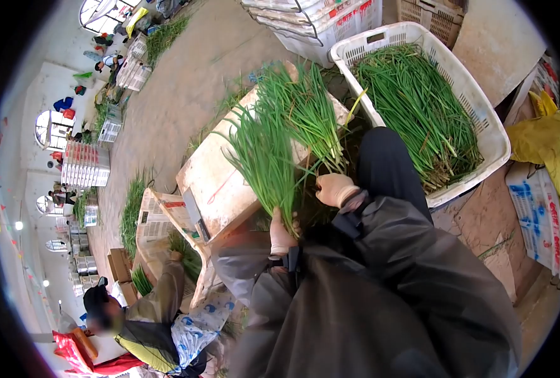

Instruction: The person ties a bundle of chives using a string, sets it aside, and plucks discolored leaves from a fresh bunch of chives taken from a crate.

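My left hand is gloved and closed around the pale lower ends of a bunch of green onions. Their long leaves fan upward over a worn pale board. Just to the right, my right hand, also gloved, has its fingers curled together near the stalk ends. Whether something thin is pinched in it I cannot make out. A second pile of green onions lies across the far end of the board, its whitish ends pointing toward my right hand.
At my right stands a white plastic crate holding many green onions. Stacked white crates are beyond it. A yellow cloth hangs over crates at far right. A co-worker sits at lower left beside another crate.
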A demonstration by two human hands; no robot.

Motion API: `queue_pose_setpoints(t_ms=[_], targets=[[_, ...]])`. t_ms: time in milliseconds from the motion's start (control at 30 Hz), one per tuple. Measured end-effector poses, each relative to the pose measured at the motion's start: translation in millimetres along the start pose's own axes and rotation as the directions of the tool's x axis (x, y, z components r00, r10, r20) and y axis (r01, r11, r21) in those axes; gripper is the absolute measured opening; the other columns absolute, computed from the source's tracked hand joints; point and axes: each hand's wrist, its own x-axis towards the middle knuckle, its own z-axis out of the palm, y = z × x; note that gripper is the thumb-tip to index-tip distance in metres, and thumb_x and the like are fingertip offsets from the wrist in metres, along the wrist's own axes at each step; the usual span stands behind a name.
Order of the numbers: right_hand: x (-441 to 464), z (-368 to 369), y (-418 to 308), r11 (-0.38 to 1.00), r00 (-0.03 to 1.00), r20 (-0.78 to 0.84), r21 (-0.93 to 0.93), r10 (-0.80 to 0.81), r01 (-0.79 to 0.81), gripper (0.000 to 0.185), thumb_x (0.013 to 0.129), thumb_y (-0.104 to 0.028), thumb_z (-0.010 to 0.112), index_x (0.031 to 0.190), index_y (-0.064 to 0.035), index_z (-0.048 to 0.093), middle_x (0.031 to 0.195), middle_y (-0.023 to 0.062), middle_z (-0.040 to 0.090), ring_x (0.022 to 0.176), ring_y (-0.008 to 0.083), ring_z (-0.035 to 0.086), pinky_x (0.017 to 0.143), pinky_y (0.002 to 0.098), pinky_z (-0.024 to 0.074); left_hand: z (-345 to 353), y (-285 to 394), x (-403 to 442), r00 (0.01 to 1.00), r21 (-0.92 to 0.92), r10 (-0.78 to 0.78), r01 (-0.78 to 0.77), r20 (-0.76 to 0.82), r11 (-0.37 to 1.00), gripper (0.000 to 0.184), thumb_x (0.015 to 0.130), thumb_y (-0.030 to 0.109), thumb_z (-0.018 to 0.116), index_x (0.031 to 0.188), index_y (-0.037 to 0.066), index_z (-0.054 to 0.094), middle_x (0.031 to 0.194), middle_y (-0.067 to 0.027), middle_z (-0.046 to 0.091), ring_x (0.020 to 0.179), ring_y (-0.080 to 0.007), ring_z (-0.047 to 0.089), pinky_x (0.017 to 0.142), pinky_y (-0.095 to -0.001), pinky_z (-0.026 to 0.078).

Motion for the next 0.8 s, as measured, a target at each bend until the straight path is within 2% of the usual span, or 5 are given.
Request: queue_pose_setpoints(t_ms=[333, 433, 633, 733, 800], targets=[[50.4, 98.4, 8.4, 0.609, 0.997, 0.015, 0.791, 0.077, -0.059, 0.066, 0.085, -0.038, 0.076, 0.134, 0.0033, 0.060, 0.118, 0.0272, 0.069, 0.110, 0.0382, 0.068, 0.096, 0.0397, 0.0518, -1.0, -8.5, -1.8, 0.996, -0.042, -0.081, 0.082, 0.030, 0.996, 0.055, 0.104, 0.063, 0.043, 0.103, 0.011, 0.060, 0.081, -0.0056, 0.061, 0.056, -0.0143, 0.047, 0.047, -0.0271, 0.036], [8.3, 34.8, -26.5, 0.480, 0.980, 0.191, 0.865, -0.050, -0.145, 0.045, 0.089, -0.022, 0.077, 0.122, 0.0057, 0.067, 0.096, 0.0087, 0.073, 0.076, 0.0169, 0.065, 0.073, 0.0319, 0.0537, 8.7, -4.0, -12.1, 0.990, -0.008, -0.099, 0.101, 0.098, 0.995, 0.049, 0.103, 0.059, 0.051, 0.105, 0.011, 0.060, 0.080, -0.0045, 0.061, 0.056, -0.0128, 0.048, 0.046, -0.0259, 0.037], [20.1, 50.6, -20.6, 0.565, 0.995, -0.065, 0.819, -0.080, 0.099, 0.033, 0.088, -0.020, 0.077, 0.112, 0.0020, 0.073, 0.084, 0.0056, 0.071, 0.067, 0.0129, 0.060, 0.066, 0.0284, 0.0506, 2.8, -18.1, -1.4, 0.991, 0.435, 0.126, -0.134, 0.047, 0.890, 0.026, 0.101, 0.037, 0.065, 0.106, 0.012, 0.063, 0.081, 0.0003, 0.062, 0.056, -0.0130, 0.054, 0.047, -0.0251, 0.042], [20.4, 49.3, -19.4, 0.489, 0.999, -0.023, 0.871, -0.043, 0.041, 0.032, 0.089, -0.018, 0.075, 0.113, 0.0038, 0.072, 0.085, 0.0067, 0.071, 0.068, 0.0133, 0.062, 0.066, 0.0299, 0.0512, -0.4, -11.5, -2.8, 0.998, 0.220, 0.054, -0.056, 0.019, 0.974, 0.025, 0.103, 0.032, 0.061, 0.112, 0.009, 0.064, 0.090, -0.0028, 0.068, 0.069, -0.0159, 0.062, 0.055, -0.0289, 0.050], [21.4, 49.4, -14.4, 0.654, 0.987, -0.156, 0.749, 0.026, 0.101, 0.032, 0.088, -0.024, 0.074, 0.107, 0.0026, 0.073, 0.087, 0.0155, 0.073, 0.080, 0.0259, 0.069, 0.075, 0.0372, 0.0532, -15.6, -13.3, 6.6, 0.994, 0.046, -0.047, 0.042, 0.097, 0.998, 0.034, 0.106, 0.034, 0.053, 0.123, 0.007, 0.063, 0.103, -0.0072, 0.072, 0.081, -0.0218, 0.068, 0.064, -0.0325, 0.055]])
